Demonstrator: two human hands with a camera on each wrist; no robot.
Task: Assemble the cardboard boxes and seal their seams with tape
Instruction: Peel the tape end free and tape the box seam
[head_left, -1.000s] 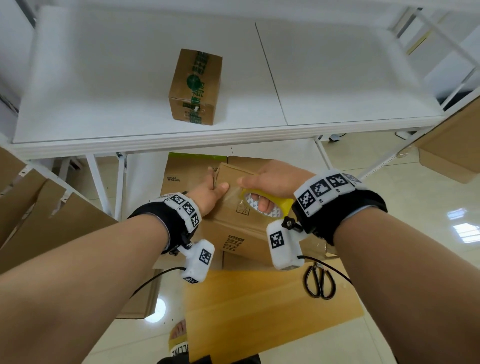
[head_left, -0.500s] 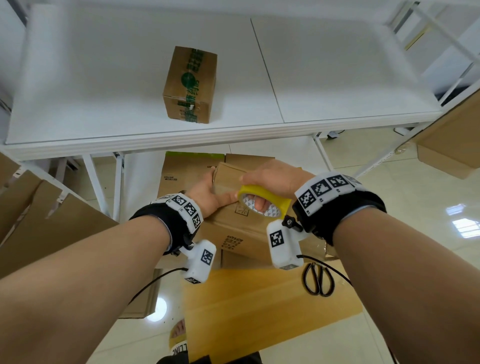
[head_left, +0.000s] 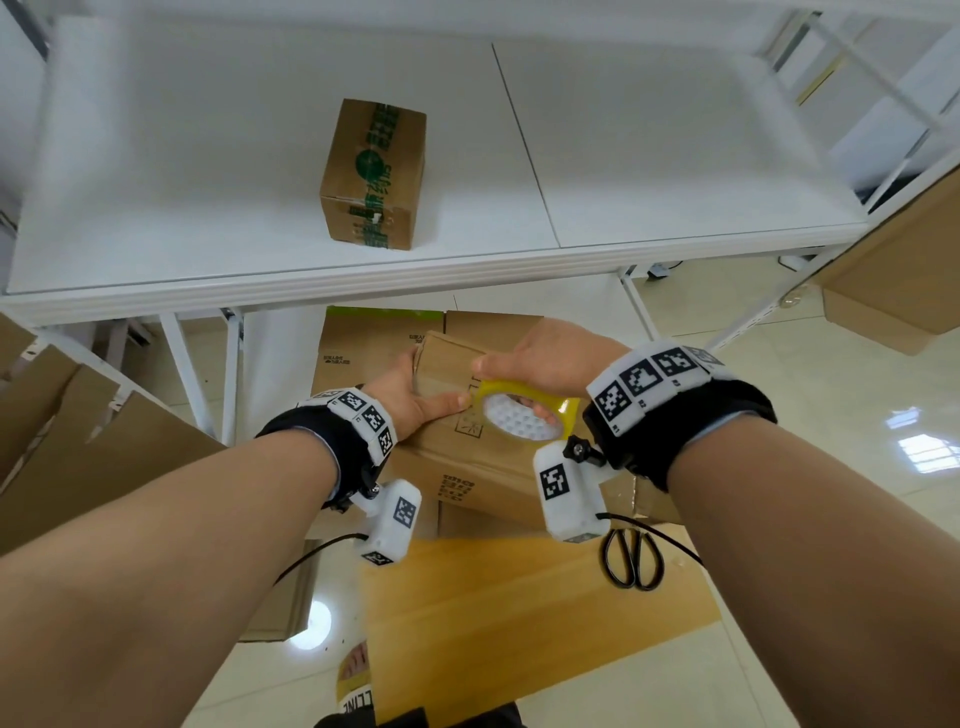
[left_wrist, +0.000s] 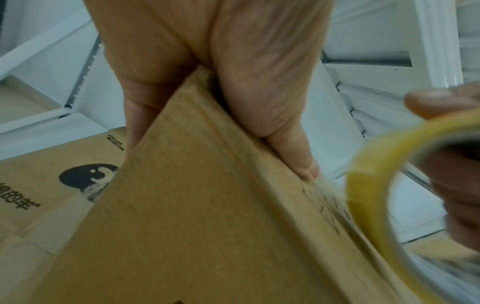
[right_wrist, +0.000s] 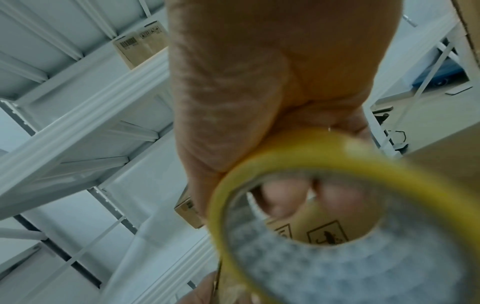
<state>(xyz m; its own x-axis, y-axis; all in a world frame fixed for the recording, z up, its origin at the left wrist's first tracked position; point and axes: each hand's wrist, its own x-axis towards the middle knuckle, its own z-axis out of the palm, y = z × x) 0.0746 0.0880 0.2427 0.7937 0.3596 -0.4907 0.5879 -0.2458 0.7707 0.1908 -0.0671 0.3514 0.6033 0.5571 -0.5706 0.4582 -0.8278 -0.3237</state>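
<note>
The cardboard box (head_left: 467, 447) was plain brown, printed with small black handling symbols, and it was held in the air below the front edge of the white worktop (head_left: 675, 156), above flattened cartons (head_left: 374, 343) on the floor. The left hand (head_left: 415, 395) gripped its near corner, thumb lying along the top face and fingers curled under the edge. The right hand (head_left: 550, 358) was closed around a yellow-rimmed tape roll (head_left: 524, 415), fingers through its core, with the roll touching the box's top face beside the left thumb.

From the head view alone one could see a second, closed box (head_left: 376, 171) with green printed tape standing on the worktop, and black scissors (head_left: 634, 558) lying on the floor by a yellow-brown sheet (head_left: 519, 613). The left wrist view showed what the head view did not: the box corner wedged between thumb and palm (left_wrist: 207, 61), and a dark round logo on the carton (left_wrist: 88, 179) underneath. The right wrist view looked straight through the roll (right_wrist: 324, 216), showing the fingertips (right_wrist: 280, 197) inside the core, its white patterned lining, and the box's symbols behind.
</note>
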